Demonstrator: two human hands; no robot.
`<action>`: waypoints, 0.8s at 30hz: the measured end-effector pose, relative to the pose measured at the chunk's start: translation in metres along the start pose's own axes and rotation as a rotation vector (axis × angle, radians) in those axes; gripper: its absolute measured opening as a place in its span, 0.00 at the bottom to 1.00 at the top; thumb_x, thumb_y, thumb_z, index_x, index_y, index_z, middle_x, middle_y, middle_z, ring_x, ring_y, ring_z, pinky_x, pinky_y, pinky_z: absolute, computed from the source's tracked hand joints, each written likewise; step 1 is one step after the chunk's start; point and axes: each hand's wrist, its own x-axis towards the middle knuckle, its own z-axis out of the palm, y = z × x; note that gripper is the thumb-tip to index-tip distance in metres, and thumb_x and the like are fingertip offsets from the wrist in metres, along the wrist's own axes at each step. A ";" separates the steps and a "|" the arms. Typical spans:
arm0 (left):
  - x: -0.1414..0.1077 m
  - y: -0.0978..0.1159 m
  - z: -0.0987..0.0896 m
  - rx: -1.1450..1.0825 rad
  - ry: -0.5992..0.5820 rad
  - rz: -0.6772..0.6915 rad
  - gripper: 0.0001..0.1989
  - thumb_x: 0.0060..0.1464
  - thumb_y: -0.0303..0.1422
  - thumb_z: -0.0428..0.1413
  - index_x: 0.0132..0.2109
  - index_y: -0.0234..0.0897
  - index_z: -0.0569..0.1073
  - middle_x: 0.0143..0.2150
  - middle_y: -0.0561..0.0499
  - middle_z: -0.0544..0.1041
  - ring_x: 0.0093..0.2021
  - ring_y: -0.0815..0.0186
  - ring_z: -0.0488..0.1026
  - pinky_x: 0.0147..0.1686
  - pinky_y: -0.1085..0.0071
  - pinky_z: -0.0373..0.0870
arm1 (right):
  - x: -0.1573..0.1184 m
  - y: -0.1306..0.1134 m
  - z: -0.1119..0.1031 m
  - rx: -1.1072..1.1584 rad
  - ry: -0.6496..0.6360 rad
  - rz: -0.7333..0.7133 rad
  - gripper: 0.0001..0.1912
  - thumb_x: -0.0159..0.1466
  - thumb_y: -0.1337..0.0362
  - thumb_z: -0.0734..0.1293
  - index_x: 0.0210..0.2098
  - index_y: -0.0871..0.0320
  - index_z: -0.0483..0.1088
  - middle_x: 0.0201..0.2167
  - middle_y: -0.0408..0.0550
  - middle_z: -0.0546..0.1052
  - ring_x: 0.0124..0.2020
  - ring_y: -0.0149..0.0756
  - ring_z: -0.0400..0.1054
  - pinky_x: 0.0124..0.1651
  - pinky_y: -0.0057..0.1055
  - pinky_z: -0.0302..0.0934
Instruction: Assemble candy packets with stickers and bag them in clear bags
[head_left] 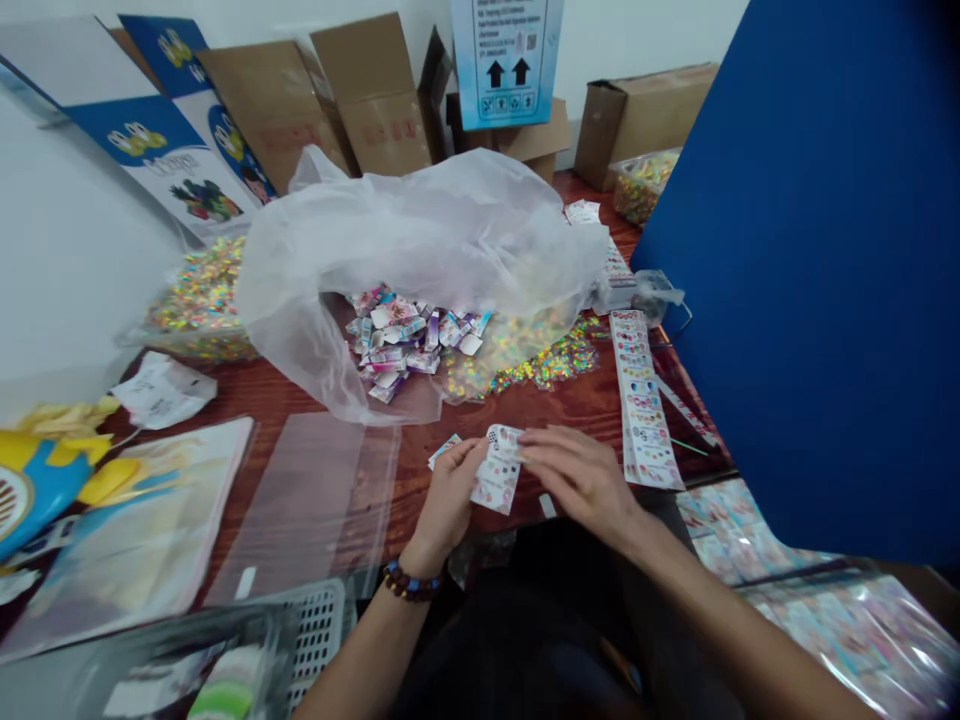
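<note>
Gripping a printed sticker sheet (496,470), the half-closed left hand (448,497) and right hand (577,478) risk creasing it under excess pressure or dropping it into loose confetti (544,365) just beyond.

Wood desk (574,410) with a crumpled translucent plastic bag (420,230) near the middle, a heap of cut printed paper pieces (405,340) at its mouth, and glitter confetti (544,365) spilled beside it. Clear tubs of confetti sit at the left edge (202,300) and back right corner (645,187). Flat clear bags (300,500) lie by the near edge, above a white plastic basket (322,625). Flattened cardboard boxes (375,100) stand behind the back edge; large blue panel (802,270) at right.
</note>
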 end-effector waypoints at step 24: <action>-0.006 -0.023 -0.021 0.199 -0.018 0.045 0.12 0.49 0.34 0.58 0.41 0.35 0.74 0.37 0.49 0.77 0.34 0.65 0.74 0.33 0.69 0.74 | 0.009 0.024 0.042 0.729 -0.238 0.618 0.11 0.55 0.56 0.68 0.27 0.59 0.68 0.20 0.39 0.71 0.19 0.27 0.62 0.24 0.25 0.56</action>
